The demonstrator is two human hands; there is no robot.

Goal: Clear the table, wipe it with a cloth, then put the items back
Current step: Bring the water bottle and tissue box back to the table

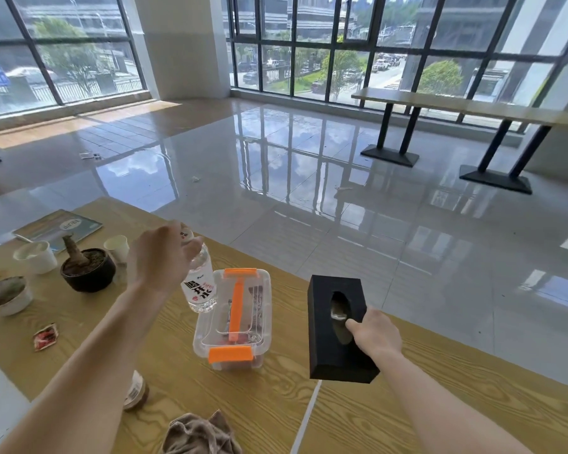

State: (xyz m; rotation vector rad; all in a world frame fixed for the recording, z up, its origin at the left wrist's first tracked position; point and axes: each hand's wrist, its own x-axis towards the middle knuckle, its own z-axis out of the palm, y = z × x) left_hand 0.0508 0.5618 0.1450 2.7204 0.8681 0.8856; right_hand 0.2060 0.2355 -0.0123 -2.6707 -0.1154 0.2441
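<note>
My left hand (159, 257) grips a clear water bottle (200, 283) by its neck, holding it tilted above the wooden table (269, 404), over the left edge of a clear plastic box with orange latches (235, 317). My right hand (374, 332) holds a black tissue box (328, 326) lifted off the table, thumb in its oval slot. A brown cloth (199, 434) lies crumpled at the table's near edge. A small jar (136, 389) is half hidden under my left forearm.
At the left stand a dark pot with a plant stub (87, 268), two white bowls (5, 294) (36, 255), a paper cup (117, 245), a booklet (58, 227) and a red sachet (45, 335). Glossy tiled floor and another table (456, 104) lie beyond.
</note>
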